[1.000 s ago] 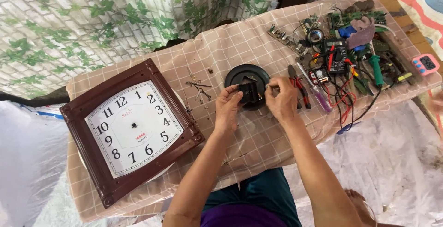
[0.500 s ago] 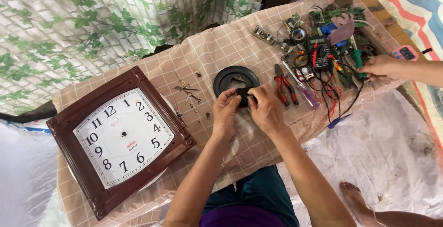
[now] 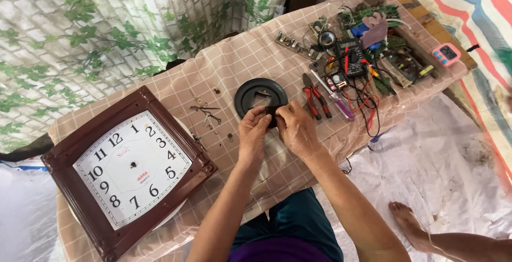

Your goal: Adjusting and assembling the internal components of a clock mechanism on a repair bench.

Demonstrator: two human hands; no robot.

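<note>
My left hand [image 3: 253, 134] and my right hand [image 3: 295, 129] meet over a small black clock movement [image 3: 270, 114], both pinching it at the near edge of a round black plastic ring [image 3: 250, 90] that lies on the checked tablecloth [image 3: 250, 54]. Most of the black part is hidden by my fingers. Left of my hands lies a brown square wall clock [image 3: 128, 168] with a white dial and no hands on it. Loose thin clock hands and tiny screws [image 3: 205, 111] lie between the clock and the ring.
Red-handled pliers [image 3: 313, 92], a purple-handled screwdriver [image 3: 337, 100], a multimeter [image 3: 350, 57] with red and black leads, circuit boards [image 3: 397, 54] and a pink timer [image 3: 446, 54] crowd the table's right end. Another person's bare foot [image 3: 410, 220] rests on the white floor sheet at lower right.
The other person's hand that reached over the tools at the right has withdrawn. My hands stay together on the small black part, now a little nearer to me off the ring.
</note>
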